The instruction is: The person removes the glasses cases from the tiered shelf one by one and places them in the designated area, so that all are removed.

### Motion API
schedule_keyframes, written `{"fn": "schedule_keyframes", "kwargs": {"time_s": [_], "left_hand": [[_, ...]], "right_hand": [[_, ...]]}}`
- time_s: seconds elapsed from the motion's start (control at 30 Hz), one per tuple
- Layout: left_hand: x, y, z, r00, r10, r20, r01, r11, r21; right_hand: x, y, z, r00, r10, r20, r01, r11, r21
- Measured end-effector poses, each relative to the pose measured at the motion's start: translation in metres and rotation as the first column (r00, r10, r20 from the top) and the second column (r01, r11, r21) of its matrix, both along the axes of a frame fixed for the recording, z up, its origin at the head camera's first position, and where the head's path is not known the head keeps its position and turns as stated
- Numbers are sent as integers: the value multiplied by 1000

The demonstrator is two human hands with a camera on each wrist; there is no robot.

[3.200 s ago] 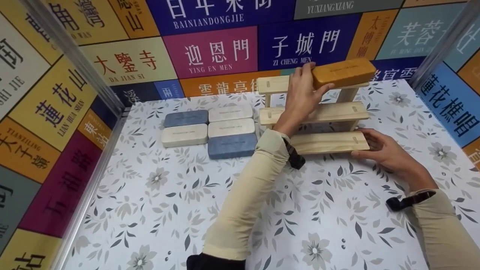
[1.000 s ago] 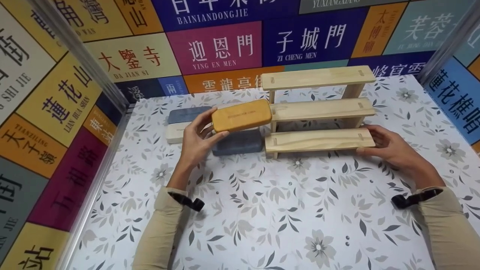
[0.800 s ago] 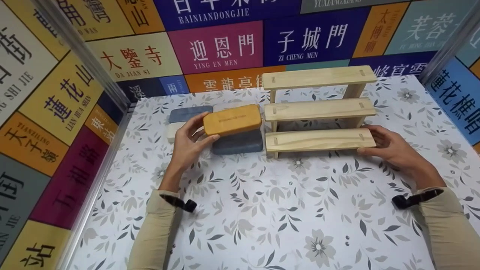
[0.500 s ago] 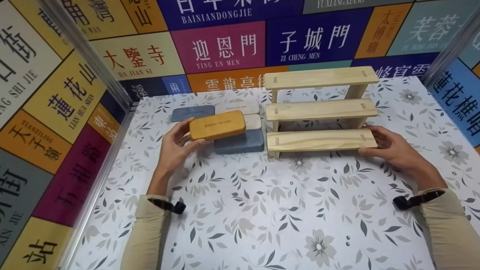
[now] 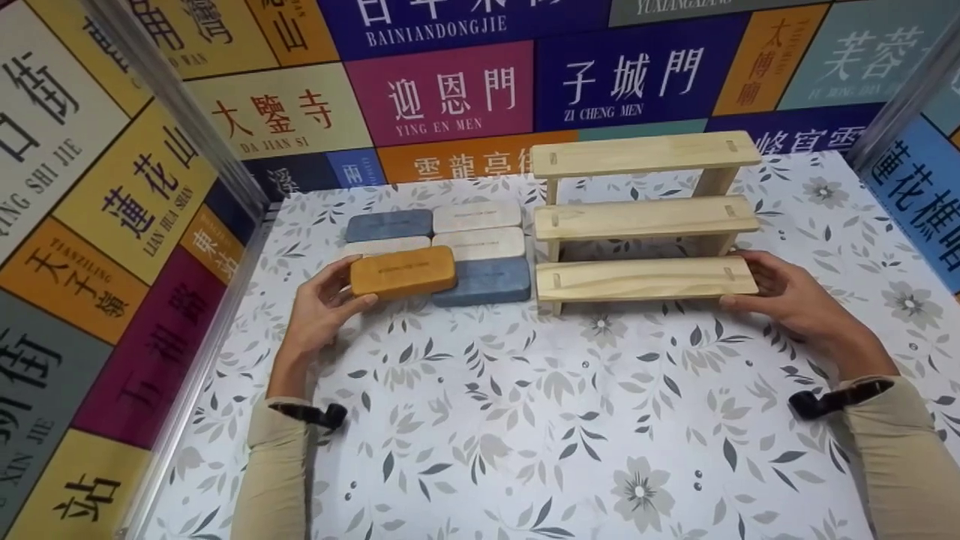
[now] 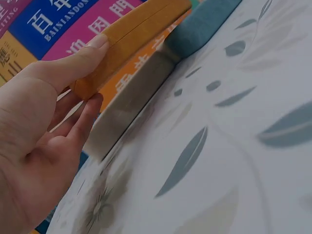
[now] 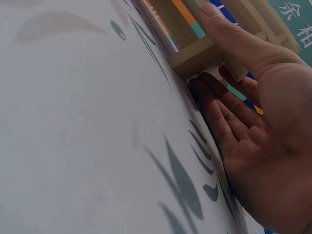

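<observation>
A mustard-yellow oblong case (image 5: 403,271) with rounded corners is pinched at its left end by my left hand (image 5: 319,311), thumb in front and fingers behind. In the left wrist view a thin seam runs along the case (image 6: 141,36), which hangs above a white case (image 6: 134,95), with a gap between. From the head view it overlaps that white case and the left end of the front blue case (image 5: 491,283). My right hand (image 5: 795,311) grips the right end of the lowest board of a three-tier wooden display stand (image 5: 645,279); the right wrist view shows its thumb over the board end (image 7: 197,57).
Behind the yellow case lie another blue case (image 5: 388,223) and two white cases (image 5: 477,216), set close together left of the stand. A flowered cloth (image 5: 525,427) covers the table. Colourful printed panels (image 5: 450,94) stand along the back and sides.
My left hand has taken the yellow case off the stand's top board, carried it left and lowered it toward the front of the other cases. My right hand stays at the stand.
</observation>
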State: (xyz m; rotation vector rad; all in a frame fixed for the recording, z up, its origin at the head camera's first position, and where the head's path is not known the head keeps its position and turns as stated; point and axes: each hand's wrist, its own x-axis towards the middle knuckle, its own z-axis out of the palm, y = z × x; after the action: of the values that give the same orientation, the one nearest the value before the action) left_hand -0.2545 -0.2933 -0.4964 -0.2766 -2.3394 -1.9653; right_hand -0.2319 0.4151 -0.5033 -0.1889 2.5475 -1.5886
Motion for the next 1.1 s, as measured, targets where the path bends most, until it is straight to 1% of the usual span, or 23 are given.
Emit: {"fn": "schedule_keyframes", "kwargs": {"time_s": [0.27,0.47,0.6,0.73,0.9,1.1], "left_hand": [[6,-24,-7,1000,-17,12,17,998,54],[10,-41,-8,999,9,51,-13,998,68],[12,-49,-8,996,5,84,-10,999,53],[12,-52,-11,994,-7,113,3,999,34],[12,-50,-15,991,-35,126,31,999,35],[11,-43,-15,992,-14,129,9,999,35]], "right_hand": [[-1,-1,-1,1000,6,-9,-6,1000,0],[0,-1,-1,1000,-2,0,2,1000,-8],[0,0,-1,1000,-5,0,5,1000,-10],[0,1,-2,1000,-2,1,2,1000,-6],[-1,1,-2,1000,0,3,0,1000,1],[0,1,0,1000,0,3,0,1000,8]]}}
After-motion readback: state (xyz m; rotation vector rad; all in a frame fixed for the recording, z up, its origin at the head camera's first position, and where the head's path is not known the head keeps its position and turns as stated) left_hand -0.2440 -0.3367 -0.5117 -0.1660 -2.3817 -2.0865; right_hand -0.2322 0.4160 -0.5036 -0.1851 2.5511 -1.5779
